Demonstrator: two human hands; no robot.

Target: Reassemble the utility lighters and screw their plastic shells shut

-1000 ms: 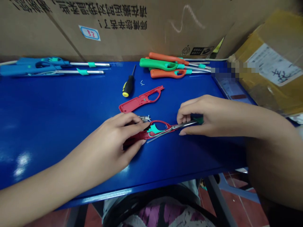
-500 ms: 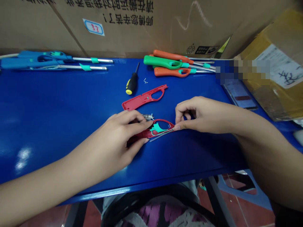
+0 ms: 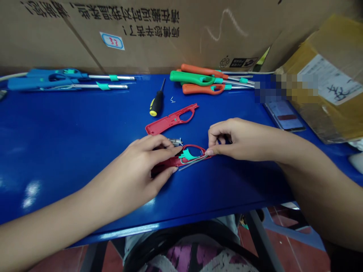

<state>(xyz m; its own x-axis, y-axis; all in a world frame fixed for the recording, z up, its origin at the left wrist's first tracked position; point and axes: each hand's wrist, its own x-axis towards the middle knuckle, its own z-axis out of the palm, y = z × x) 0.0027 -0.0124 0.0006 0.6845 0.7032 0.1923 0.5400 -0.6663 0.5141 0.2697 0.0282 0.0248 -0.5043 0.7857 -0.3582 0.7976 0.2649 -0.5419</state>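
Observation:
My left hand [image 3: 147, 162] is closed round the wide end of a red lighter half-shell [image 3: 171, 162], low over the blue table. A green trigger [image 3: 187, 155] and thin wires lie in that shell by its loop. My right hand [image 3: 227, 139] pinches at the narrow end, thumb and index finger on the wires or the shell tip; which of them it grips I cannot tell. A thin clear tube [image 3: 185, 166] runs along the near side. Just beyond my left fingers a small clear cylinder part [image 3: 176, 141] shows, partly hidden. Farther back lies the other red half-shell [image 3: 172, 120].
A black and yellow screwdriver [image 3: 157, 102] and several small screws [image 3: 172, 100] lie behind the shells. Blue lighters [image 3: 42, 81] are at the back left, orange and green lighters [image 3: 195, 78] at the back centre. A phone [image 3: 285, 115] and a taped carton [image 3: 320, 87] stand right.
The camera view has tilted slightly, so the scene sits a little lower and further left. Both hands keep nearly the same hold on the red half-shell.

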